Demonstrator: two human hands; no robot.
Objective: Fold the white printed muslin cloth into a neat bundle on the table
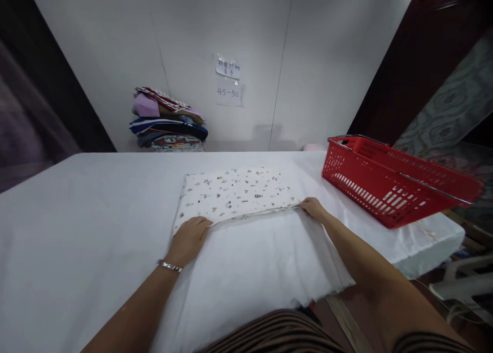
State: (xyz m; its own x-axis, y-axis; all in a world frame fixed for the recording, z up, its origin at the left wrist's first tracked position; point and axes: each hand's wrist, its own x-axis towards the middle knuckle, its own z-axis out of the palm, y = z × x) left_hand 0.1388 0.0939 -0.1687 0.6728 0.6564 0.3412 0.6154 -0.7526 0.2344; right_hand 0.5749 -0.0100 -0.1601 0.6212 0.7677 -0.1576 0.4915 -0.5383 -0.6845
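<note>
A white cloth (pixel 234 194) printed with small grey and tan motifs lies flat, its near edge running between my two hands. My left hand (pixel 190 236), with a silver bracelet at the wrist, has its fingers together over the cloth's near left edge. Thumb and fingers of my right hand (pixel 313 208) pinch the near right corner. Plain white fabric (pixel 258 266) spreads from that edge toward my body; I cannot tell whether it belongs to the printed cloth or to the table cover.
The table has a white cover (pixel 77 214). At the right stands a red plastic basket (pixel 370 178) with metal handles. A stack of folded fabrics (pixel 169 119) is at the back left by the wall. Handwritten paper signs (pixel 230 92) hang there. A white plastic stool (pixel 462 281) is lower right.
</note>
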